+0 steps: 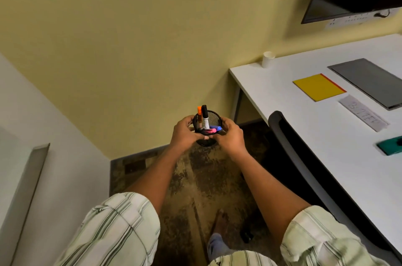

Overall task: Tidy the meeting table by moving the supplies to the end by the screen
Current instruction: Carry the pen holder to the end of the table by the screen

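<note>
Left hand [185, 133] and right hand [230, 137] both clasp the black mesh pen cup [214, 116], fingers curled round either side, off the table [282, 82]. Orange marker [199, 113] and black-capped marker [204, 113] stick up above the fingertips. Handwriting on the paper strip [363, 113] is unreadable.

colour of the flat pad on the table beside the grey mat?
The pad is yellow with a red strip along one edge; head view.

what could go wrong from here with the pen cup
The mesh cup, gripped by the left hand and right hand, hangs over the floor, not the table; a slip would scatter everything. The pink marker and blue marker lie tilted near its rim and may slide out. The paper cup at the table corner could get knocked.
</note>
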A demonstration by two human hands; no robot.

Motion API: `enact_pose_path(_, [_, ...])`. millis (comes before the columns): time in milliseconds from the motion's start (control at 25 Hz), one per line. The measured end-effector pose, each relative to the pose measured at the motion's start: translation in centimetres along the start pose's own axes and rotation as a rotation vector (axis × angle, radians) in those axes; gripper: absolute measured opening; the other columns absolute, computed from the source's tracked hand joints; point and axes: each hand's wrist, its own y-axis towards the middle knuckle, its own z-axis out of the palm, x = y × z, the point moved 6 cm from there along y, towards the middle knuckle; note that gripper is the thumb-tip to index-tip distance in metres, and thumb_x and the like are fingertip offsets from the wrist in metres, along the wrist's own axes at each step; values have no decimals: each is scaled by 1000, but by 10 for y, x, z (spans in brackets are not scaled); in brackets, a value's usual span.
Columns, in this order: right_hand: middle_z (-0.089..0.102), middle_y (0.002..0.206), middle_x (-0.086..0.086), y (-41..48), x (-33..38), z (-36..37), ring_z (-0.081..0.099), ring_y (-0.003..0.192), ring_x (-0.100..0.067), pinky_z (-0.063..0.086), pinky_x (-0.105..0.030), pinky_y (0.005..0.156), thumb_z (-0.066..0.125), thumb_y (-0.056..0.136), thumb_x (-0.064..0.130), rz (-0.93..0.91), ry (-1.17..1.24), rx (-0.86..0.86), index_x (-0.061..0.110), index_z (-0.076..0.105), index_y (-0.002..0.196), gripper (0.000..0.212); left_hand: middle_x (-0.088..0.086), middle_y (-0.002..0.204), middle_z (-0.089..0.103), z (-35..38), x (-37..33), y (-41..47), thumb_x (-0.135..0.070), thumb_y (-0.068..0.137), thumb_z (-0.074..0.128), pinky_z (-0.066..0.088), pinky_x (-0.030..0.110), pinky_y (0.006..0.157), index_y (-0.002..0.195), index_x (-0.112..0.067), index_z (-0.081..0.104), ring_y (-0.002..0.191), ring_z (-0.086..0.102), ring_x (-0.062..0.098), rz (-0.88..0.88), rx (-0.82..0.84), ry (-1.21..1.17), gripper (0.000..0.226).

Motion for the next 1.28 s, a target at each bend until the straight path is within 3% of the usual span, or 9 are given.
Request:
enact_pose_path(80, [58, 131, -1, 45, -2, -1, 54, 121, -16, 47, -36, 100, 78, 74, 5, 5, -16, -24, 16, 48, 135, 69, 5, 126, 62, 10, -4, 44, -4, 50, 89, 51, 41, 96, 119, -15, 59, 109, 62, 24, -3, 21, -19, 76])
enact_pose_path(160, [59, 129, 0, 78, 3, -2, 53, 120, -13, 42, -26, 98, 78, 73, 7, -20, -34, -35, 17, 50, 134, 67, 5, 124, 63, 15, -9, 79, 0, 50, 88, 51, 43, 96, 114, -16, 60, 108, 62, 25, -1, 28, -41, 72])
enact_pose_path(360, [61, 122, 3, 172, 21, -13, 54, 106, -2, 37, 6, 64, 77, 74, 7, -65, 14, -60, 16, 53, 130, 61, 6, 122, 64, 32, -38, 176, 6, 52, 85, 51, 47, 96, 112, -16, 62, 108, 63, 25, 34, 65, -86, 68])
enact_pose_path(480, [58, 111, 12, 216, 21, -30, 51, 91, 6, 36, 6, 56, 78, 73, 8, -20, 73, -77, 16, 54, 129, 62, 4, 118, 66, 52, -55, 227, 7, 52, 85, 52, 44, 95, 109, -18, 62, 105, 64, 24, 42, 103, -76, 67])
enact_pose_path(560, [55, 106, 15, 240, 17, -43, 50, 83, 10, 36, 7, 57, 76, 74, 9, -12, 76, -118, 15, 54, 130, 61, 4, 118, 66, 71, -63, 256, 7, 51, 85, 53, 44, 93, 110, -19, 62, 105, 65, 25, 39, 174, -60, 68])
enact_pose_path(720, [61, 115, 11, 289, 2, -76, 55, 95, 4, 40, 2, 62, 74, 75, 13, 29, 75, -218, 18, 55, 129, 58, 2, 117, 67, 118, -80, 318, 5, 51, 86, 54, 40, 90, 112, -18, 62, 105, 65, 24, 66, 305, -36, 69])
enact_pose_path(920, [58, 100, 24, 350, -9, -122, 56, 91, 7, 38, 6, 64, 74, 72, 3, 68, 165, -439, 18, 59, 122, 54, 2, 116, 67, 192, -113, 403, -3, 49, 89, 55, 36, 89, 118, -12, 60, 103, 66, 19, 143, 494, 12, 76])
enact_pose_path(1120, [59, 115, 7, 383, -12, -165, 54, 107, -6, 38, 7, 68, 70, 76, -1, 128, 110, -639, 12, 55, 129, 57, -13, 105, 69, 248, -154, 447, -26, 44, 90, 56, 28, 78, 104, -35, 63, 93, 68, 9, 297, 661, 96, 66])
enact_pose_path(1280, [54, 116, 9, 393, -16, -190, 51, 109, -7, 44, -4, 82, 70, 78, -4, 143, 91, -770, 9, 50, 133, 60, -10, 108, 69, 293, -181, 466, -30, 45, 90, 56, 28, 79, 110, -30, 63, 97, 67, 12, 361, 849, 91, 70])
